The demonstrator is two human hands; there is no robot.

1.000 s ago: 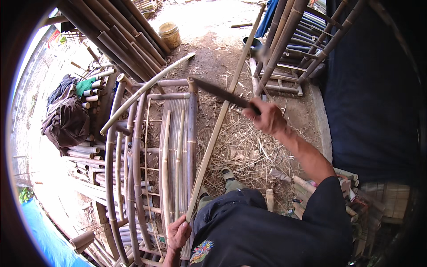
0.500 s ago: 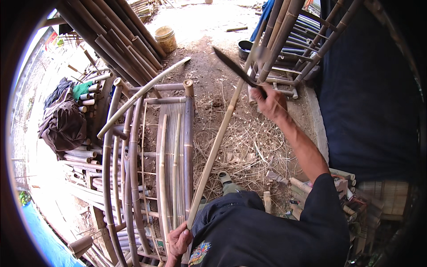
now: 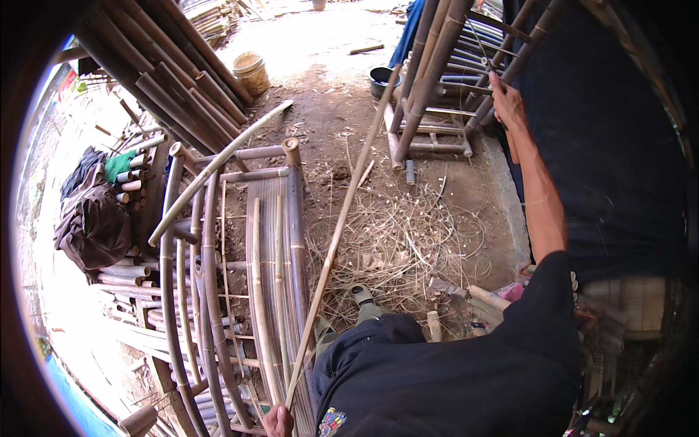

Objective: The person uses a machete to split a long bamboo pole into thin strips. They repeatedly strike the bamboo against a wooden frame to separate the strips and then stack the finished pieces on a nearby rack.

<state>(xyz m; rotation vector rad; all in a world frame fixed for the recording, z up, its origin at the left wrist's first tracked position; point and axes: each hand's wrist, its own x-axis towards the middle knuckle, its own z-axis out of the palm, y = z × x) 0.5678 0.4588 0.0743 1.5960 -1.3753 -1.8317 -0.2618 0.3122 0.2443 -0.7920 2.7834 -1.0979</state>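
Note:
A long, narrow bamboo strip (image 3: 342,227) slants from the lower left up to the bamboo frame at the far right. My left hand (image 3: 278,421) is closed round its lower end, low in the view beside the bench. Up at the right, my right hand (image 3: 506,104) grips a machete (image 3: 512,146), whose handle shows below the fist. Its blade points up and away, seen nearly edge-on against the frame and clear of the strip.
At left stands a bamboo bench (image 3: 296,218) with loose strips on its slats and a pole (image 3: 218,175) across its end. Shavings (image 3: 408,237) litter the ground. A bamboo frame (image 3: 429,80), dark basin (image 3: 380,81) and bucket (image 3: 251,73) stand farther off; dark cloth (image 3: 604,175) hangs at right.
My right hand has swung the machete up and to the right, away from the strip. My left hand has moved down and left with the strip's lower end, and the strip looks narrower.

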